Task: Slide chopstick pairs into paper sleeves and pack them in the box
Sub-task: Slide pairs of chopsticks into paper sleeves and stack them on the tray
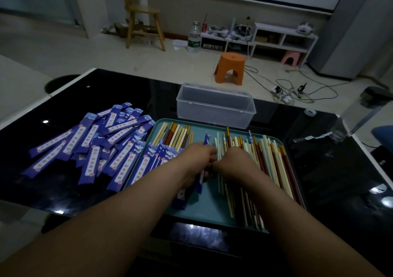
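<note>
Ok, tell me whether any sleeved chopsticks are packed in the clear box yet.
No, the clear box stands empty beyond the tray, while the sleeved pairs lie on the tray's left side.

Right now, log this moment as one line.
left hand: holds paper sleeve | right hand: at loose chopsticks | box: looks empty | sleeved pairs: on tray

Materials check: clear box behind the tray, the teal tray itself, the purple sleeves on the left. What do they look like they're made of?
Box: probably translucent plastic; its inside shows through the cloudy walls. Tray: matte teal with a rounded moulded rim, likely plastic. Sleeves: printed paper by the look, flat with crisp edges and a slight sheen.
</note>
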Tool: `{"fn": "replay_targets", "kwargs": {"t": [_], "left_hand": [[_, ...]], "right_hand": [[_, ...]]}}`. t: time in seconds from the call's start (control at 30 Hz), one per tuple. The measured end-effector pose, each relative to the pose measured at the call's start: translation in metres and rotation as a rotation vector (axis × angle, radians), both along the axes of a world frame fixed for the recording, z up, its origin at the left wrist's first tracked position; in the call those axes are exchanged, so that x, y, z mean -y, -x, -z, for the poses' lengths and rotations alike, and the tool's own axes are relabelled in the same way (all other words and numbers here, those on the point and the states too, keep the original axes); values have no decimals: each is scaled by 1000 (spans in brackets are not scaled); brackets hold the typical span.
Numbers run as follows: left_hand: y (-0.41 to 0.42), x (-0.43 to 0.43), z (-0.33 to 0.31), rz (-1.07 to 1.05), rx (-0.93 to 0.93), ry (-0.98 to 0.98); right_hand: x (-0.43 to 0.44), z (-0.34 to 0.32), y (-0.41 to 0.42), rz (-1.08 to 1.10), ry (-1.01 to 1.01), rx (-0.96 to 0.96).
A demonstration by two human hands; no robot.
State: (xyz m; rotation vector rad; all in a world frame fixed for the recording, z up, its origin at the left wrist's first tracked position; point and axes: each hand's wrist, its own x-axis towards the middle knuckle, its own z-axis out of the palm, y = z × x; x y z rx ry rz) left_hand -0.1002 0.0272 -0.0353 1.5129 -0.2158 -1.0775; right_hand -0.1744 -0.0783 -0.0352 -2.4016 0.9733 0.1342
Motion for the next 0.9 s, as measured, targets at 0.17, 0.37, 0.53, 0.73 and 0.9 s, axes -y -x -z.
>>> {"fn": "replay_targets", "kwargs": {"t": [0.17,0.37,0.53,0.73,0.9], "left_hand": [[-1,-4,2,16,-30,9],[-1,-16,-4,174,191,-9],[13,-22,-6,268,259,36],[7,-26,-4,263,233,23],[4,-30,-11,275,57,73]], "right_hand": [[8,4,-1,11,-5,42],[23,-16,9,159,-518,438],[17,-18,14,201,-727,589],[27,-18,15,232,-825,645],[39,-33,22,274,-838,726]]}}
